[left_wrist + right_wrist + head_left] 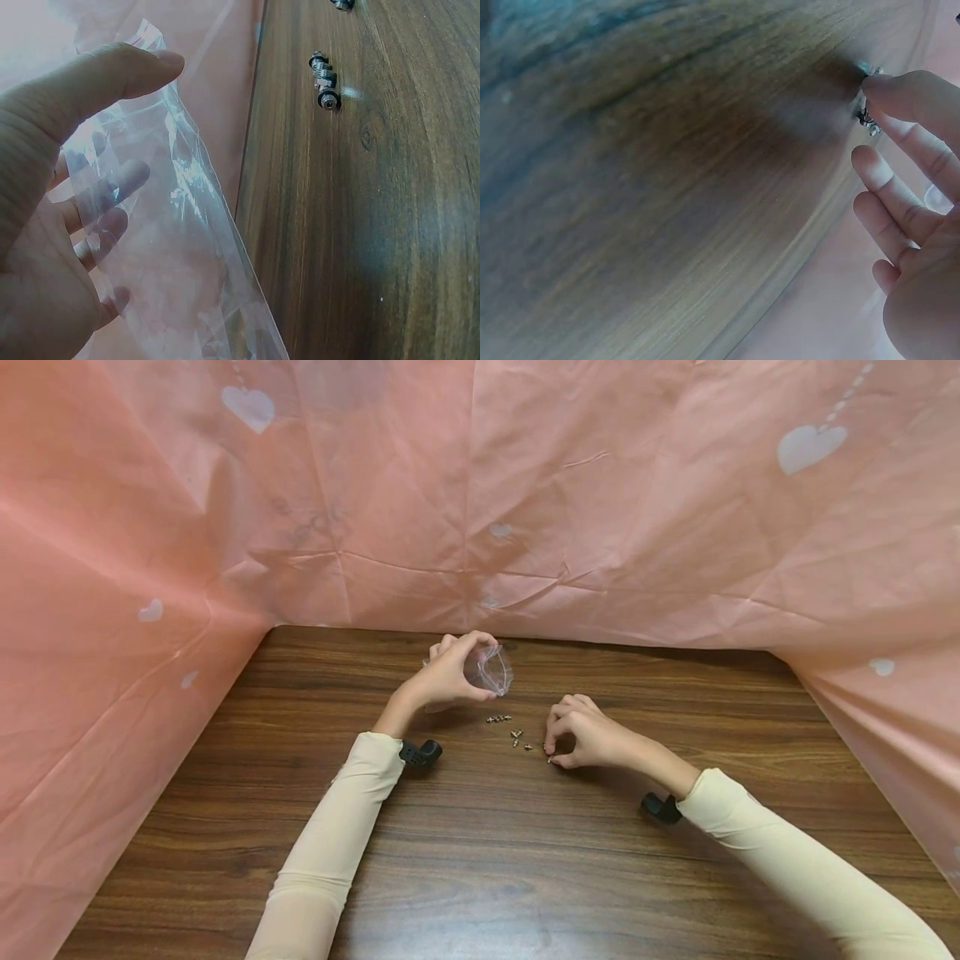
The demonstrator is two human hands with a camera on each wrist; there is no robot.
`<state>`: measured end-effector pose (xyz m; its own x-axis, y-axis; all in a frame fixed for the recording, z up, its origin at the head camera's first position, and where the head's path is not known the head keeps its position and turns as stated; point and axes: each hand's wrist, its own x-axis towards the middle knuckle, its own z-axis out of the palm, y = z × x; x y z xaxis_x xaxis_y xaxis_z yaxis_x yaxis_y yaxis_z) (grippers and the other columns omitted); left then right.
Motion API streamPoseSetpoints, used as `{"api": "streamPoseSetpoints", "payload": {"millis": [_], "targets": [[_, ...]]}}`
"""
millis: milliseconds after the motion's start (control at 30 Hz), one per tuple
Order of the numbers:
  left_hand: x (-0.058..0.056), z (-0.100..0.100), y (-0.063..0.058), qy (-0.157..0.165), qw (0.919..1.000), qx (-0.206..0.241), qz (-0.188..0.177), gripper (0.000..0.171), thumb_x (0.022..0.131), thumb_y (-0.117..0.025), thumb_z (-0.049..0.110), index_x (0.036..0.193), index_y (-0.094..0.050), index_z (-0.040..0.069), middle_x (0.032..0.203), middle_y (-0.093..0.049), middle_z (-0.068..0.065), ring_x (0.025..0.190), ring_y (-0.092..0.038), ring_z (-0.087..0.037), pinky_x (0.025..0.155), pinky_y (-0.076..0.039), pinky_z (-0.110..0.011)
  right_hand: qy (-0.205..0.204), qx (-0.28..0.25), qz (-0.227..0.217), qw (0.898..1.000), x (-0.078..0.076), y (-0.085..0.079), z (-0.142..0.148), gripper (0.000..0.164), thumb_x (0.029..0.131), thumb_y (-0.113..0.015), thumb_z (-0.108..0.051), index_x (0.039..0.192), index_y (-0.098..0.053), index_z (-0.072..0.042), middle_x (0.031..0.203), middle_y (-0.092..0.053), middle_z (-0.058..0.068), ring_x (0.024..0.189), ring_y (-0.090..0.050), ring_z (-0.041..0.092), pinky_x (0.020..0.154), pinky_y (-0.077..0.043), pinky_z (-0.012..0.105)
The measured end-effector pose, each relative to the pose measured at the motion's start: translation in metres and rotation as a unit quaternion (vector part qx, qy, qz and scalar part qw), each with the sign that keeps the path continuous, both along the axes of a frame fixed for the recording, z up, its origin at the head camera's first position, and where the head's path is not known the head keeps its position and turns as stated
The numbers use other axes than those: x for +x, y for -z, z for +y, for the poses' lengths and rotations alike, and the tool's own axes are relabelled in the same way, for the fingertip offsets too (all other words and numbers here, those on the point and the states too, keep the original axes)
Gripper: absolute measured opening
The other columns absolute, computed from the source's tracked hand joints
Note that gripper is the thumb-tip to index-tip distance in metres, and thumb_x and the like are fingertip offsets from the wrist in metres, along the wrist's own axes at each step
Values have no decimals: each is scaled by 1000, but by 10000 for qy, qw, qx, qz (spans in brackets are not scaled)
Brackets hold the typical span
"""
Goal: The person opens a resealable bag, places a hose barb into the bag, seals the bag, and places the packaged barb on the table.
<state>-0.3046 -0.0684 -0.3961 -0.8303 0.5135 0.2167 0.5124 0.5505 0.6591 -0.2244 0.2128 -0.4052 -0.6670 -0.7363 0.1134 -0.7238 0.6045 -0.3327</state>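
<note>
My left hand (452,675) holds a clear plastic bag (495,670), its mouth gaping toward the right. In the left wrist view the thumb lies over the bag's rim, and the other fingers show through the film. My right hand (588,735) is low over the table, thumb and index fingertip pinching a small metal fitting (550,761). Several more fittings (517,735) lie on the wood between the two hands, and some stand in a short row (498,718) below the bag. Up close, one fitting (324,81) has black rings around a silvery body.
The brown wood-grain table (480,843) runs back to a pink cloth (480,527) printed with pale hearts, which hangs behind and along both sides. A black wrist strap (422,752) sits on the left wrist, with another black strap (662,808) on the right.
</note>
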Motion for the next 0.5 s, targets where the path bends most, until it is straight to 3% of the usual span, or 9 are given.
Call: {"api": "streamPoseSetpoints", "payload": {"millis": [500], "targets": [[-2,1,1,50,10000,-17,49,78,71,-92,22,137,-51,20,134,-61,-2,119,-39,-29,106,-22,-54,-131,-1,35,9999,-2,-1,-7,18,67,-87,-12,75,-72,-19,85,-60,-6,92,-48,16,94,-33,46]]}}
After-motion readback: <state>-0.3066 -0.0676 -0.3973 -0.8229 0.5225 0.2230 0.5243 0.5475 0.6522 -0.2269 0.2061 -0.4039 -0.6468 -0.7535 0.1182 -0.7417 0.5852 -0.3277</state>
